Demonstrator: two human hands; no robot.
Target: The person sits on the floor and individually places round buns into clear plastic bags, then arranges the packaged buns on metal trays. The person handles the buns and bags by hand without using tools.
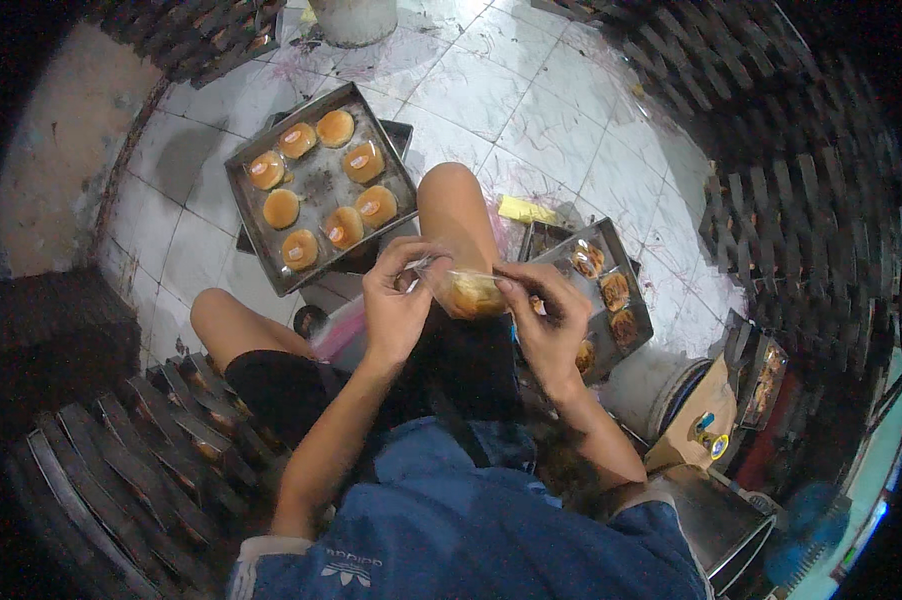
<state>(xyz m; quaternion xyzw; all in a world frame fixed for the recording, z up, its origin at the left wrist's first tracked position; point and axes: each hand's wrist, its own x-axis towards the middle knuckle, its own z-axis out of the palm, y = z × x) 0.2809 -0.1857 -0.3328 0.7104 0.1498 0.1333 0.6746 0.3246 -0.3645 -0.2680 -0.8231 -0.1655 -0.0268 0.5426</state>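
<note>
A bun in a clear plastic bag (472, 295) hangs between my hands above my lap. My left hand (402, 296) pinches one corner of the bag's mouth, thumb against fingers. At the opposite corner my right hand (545, 315) grips the plastic edge, stretching it sideways. The bun is round and golden, with its lower part browner. Ahead to the left, a metal baking tray (312, 214) carries several round buns (335, 128), most of them with a label on top. Beside my right hand, another metal tray (616, 367) holds several dark-topped buns (614, 291), partly hidden by that hand.
Stacked dark trays line the left side (143, 450) and the right side (766, 217). A yellow packet (526, 210) lies on the tiled floor (541, 112). On the right stand a pale bucket (638, 394) and a brown cardboard piece (695, 420) with a tape roll (715, 445).
</note>
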